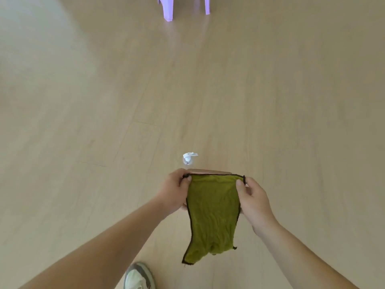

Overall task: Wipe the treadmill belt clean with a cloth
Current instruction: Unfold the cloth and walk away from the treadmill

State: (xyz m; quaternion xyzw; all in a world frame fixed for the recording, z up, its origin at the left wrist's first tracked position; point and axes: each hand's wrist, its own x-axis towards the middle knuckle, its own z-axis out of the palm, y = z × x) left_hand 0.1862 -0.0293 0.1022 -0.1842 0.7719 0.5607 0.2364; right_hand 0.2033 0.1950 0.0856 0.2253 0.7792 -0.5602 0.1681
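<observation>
An olive-green cloth (pixel 212 213) with a dark hem hangs spread out in front of me, above a light wooden floor. My left hand (pixel 176 190) pinches its upper left corner between thumb and fingers. My right hand (pixel 253 203) pinches the upper right corner the same way. The cloth's lower edge dangles free. A thin pinkish flat object (pixel 210 171) shows just behind the cloth's top edge, mostly hidden. No treadmill belt is in view.
A small clear spray bottle (pixel 188 158) with a white nozzle stands on the floor just beyond my hands. Lilac plastic stool legs (pixel 167 8) stand at the far top. My shoe (pixel 138 276) is at the bottom edge. Wooden floor (pixel 83 101) stretches all around.
</observation>
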